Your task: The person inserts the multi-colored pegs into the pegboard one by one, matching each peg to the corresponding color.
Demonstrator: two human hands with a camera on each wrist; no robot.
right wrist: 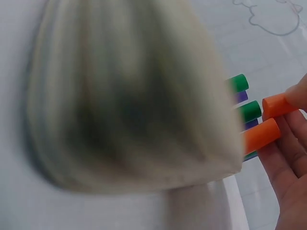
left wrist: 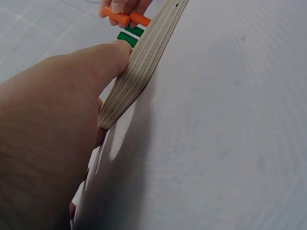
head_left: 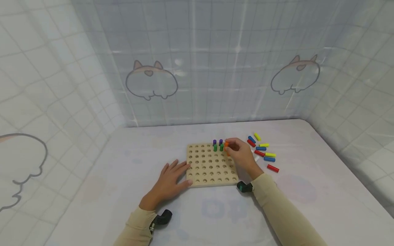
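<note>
Nearest the person, the left hand (head_left: 170,181) lay flat on the white table (head_left: 307,205), fingers straight and relaxed, its fingertips and thumb pressed against the left edge of the wooden pegboard (head_left: 209,171), holding nothing. Just beyond, the right hand (head_left: 243,155) reached over the board's far right corner with its fingers curled round two orange pegs (head_left: 226,147); the right wrist view showed both orange pegs (right wrist: 268,122) pinched between fingertips and palm, close beside the pegs already standing. Those were two green pegs (head_left: 218,147) upright in holes near the board's far edge, with two purple pegs (head_left: 217,141) upright in the row behind them. To the right of the board, well apart from it, loose pegs (head_left: 263,152) in red, blue and yellow lay scattered on the table. Farthest back hung a checked curtain (head_left: 215,68) printed with cartoon animals.
</note>
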